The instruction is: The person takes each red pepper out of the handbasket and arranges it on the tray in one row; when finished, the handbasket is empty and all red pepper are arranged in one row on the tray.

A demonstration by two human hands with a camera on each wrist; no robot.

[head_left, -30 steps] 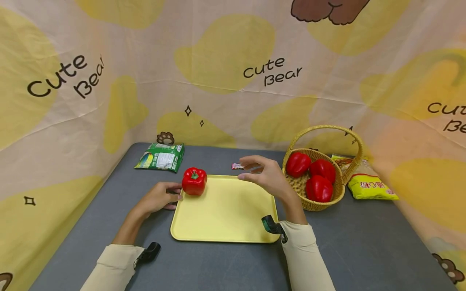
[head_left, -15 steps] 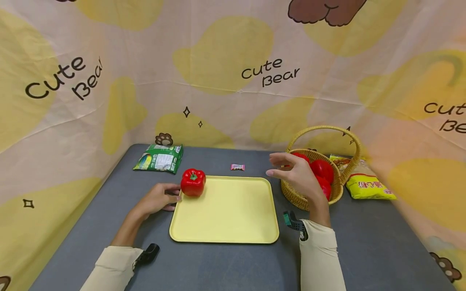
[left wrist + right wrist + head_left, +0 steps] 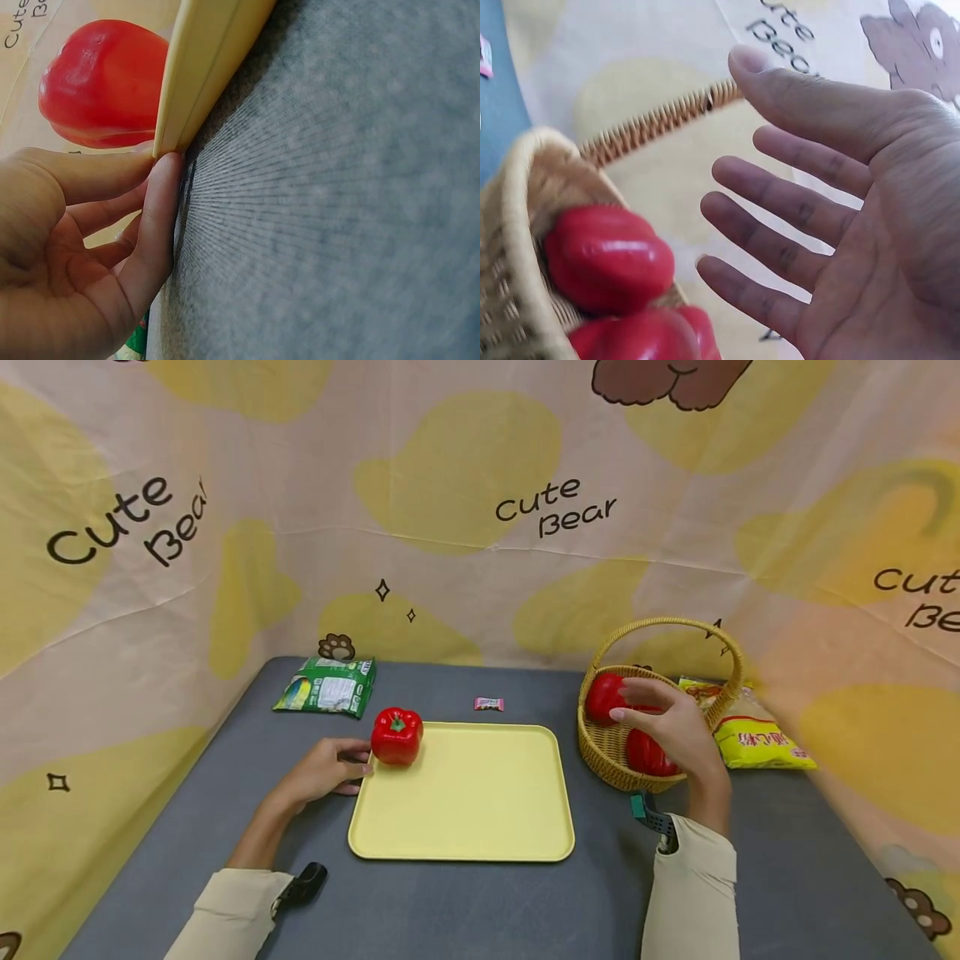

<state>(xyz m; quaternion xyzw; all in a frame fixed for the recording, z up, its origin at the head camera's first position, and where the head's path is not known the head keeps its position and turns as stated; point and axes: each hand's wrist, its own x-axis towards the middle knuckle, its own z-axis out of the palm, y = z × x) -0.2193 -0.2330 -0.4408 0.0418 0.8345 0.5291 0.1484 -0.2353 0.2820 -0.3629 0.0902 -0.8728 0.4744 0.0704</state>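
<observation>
My left hand pinches the left rim of a yellow tray between thumb and fingers; the left wrist view shows the fingertips on the tray edge. A red bell pepper with a green stem stands at the tray's back left corner, close to that hand. Over the wicker basket on the right hovers my right hand, fingers spread and holding nothing. Red peppers lie inside the basket, partly hidden behind this hand in the head view.
The basket's tall handle arches above the right hand. Behind the basket lies a yellow food bag. A green packet rests at the back left, and a small pink candy lies behind the tray on the grey table.
My right hand has moved rightward from above the tray to over the basket, its fingers staying apart. The left hand keeps its place at the tray rim.
</observation>
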